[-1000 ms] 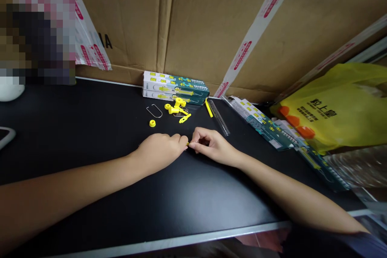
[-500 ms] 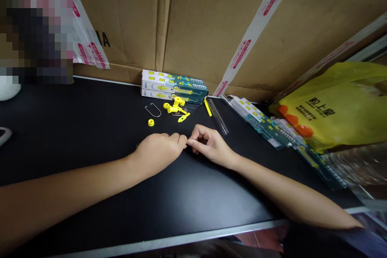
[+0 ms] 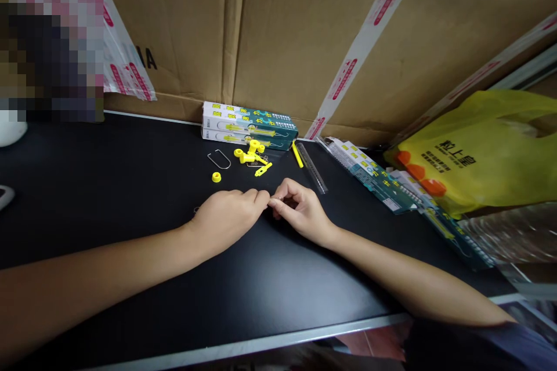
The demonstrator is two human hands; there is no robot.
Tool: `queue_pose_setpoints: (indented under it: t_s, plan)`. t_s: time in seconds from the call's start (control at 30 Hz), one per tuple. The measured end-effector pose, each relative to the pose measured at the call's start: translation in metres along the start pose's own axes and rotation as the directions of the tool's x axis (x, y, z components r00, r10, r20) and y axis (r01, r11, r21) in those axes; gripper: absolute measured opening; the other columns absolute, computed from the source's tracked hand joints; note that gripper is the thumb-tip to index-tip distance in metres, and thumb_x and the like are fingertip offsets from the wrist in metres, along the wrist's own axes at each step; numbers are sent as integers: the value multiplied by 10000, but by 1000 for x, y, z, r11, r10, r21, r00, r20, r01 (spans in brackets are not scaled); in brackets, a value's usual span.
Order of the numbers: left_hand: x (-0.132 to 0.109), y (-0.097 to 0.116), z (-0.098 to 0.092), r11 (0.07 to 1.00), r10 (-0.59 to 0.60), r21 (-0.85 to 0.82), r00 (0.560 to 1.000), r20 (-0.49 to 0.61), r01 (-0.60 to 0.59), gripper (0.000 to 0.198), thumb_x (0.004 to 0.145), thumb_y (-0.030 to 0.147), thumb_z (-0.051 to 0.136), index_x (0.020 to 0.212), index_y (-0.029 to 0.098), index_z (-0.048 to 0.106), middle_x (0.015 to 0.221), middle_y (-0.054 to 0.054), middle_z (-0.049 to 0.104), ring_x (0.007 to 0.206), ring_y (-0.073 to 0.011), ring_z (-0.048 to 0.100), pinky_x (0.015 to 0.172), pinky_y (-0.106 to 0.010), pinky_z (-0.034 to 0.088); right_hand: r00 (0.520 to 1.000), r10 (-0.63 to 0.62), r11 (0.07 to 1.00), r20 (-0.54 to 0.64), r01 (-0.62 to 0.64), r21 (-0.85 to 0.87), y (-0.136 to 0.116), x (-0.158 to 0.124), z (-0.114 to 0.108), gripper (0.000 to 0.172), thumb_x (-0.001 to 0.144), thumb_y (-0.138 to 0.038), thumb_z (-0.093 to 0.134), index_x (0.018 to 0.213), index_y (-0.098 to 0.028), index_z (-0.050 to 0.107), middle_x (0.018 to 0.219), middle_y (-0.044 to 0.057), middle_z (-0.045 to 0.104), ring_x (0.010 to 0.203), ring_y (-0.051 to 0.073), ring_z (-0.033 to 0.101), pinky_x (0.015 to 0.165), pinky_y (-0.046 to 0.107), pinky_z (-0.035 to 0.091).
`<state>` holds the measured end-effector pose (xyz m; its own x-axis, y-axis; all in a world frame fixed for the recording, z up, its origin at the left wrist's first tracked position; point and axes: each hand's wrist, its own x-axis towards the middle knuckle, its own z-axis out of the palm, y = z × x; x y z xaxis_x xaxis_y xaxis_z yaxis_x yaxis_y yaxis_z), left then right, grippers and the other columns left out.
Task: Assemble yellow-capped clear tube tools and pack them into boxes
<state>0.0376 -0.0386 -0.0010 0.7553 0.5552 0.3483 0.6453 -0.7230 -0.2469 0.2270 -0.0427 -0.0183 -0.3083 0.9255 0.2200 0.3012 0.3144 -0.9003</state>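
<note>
Over the middle of the black table, my left hand and my right hand meet at the fingertips. My left hand is closed, back upward, and hides whatever its fingers hold. Thumb and forefinger of my right hand pinch something small and shiny, too small to name. A bit of thin wire shows past the left wrist. Beyond the hands lie a bent metal wire loop, a yellow ring-shaped cap, several yellow plastic parts with a metal spring among them, a yellow strip and a clear plastic tube.
Two stacked printed boxes stand against the large cardboard carton at the back. More printed boxes lie to the right, beside a yellow plastic bag. White objects sit at the far left edge.
Both hands stay together at nearly the same spot, with only slight finger movement. The whole view has shifted a little; the parts on the table lie as before.
</note>
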Motion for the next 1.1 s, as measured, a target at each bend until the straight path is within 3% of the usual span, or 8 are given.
queue_pose_setpoints:
  t_s: [0.37, 0.5, 0.73, 0.97, 1.1]
  plan:
    - [2, -3, -9, 998, 58, -21, 992, 115, -56, 130, 865, 56, 412, 864, 143, 510, 722, -46, 612, 577, -209, 639, 461, -261, 398, 1000, 10, 1000, -6, -10, 12, -2, -1, 1, 317, 793, -451, 664, 725, -187, 501, 621, -20, 566, 518, 97, 542, 489, 216, 432]
    - [2, -3, -8, 992, -1, -127, 987, 163, 22, 80, 892, 125, 446, 854, 152, 511, 686, -22, 619, 554, -177, 641, 452, -228, 384, 1000, -5, 1000, -1, 5, -4, 0, -3, 1, 291, 792, -430, 674, 743, -188, 520, 635, -13, 584, 524, 101, 552, 493, 221, 434]
    - [4, -7, -3, 972, -63, -215, 989, 133, 91, 102, 913, 185, 465, 840, 161, 533, 690, -15, 642, 574, -172, 656, 459, -226, 381, 999, 42, 995, 16, -43, 90, -2, 3, 0, 326, 788, -453, 669, 709, -190, 492, 603, -19, 586, 506, 95, 539, 500, 224, 442]
    - [5, -9, -5, 968, -86, -218, 980, 181, 125, 106, 910, 179, 465, 838, 162, 542, 675, -16, 650, 563, -214, 663, 444, -259, 396, 998, -23, 998, 60, 26, -53, -1, 2, -8, 217, 880, -366, 574, 763, -187, 535, 680, 4, 582, 597, 113, 550, 552, 238, 437]
    - [4, -7, -3, 971, -58, -217, 981, 187, 99, 116, 913, 161, 446, 838, 162, 535, 678, -18, 643, 561, -227, 662, 444, -275, 414, 994, -36, 993, 103, 48, -112, 3, 2, -12, 196, 834, -360, 640, 772, -197, 553, 685, 4, 593, 586, 122, 541, 532, 243, 427]
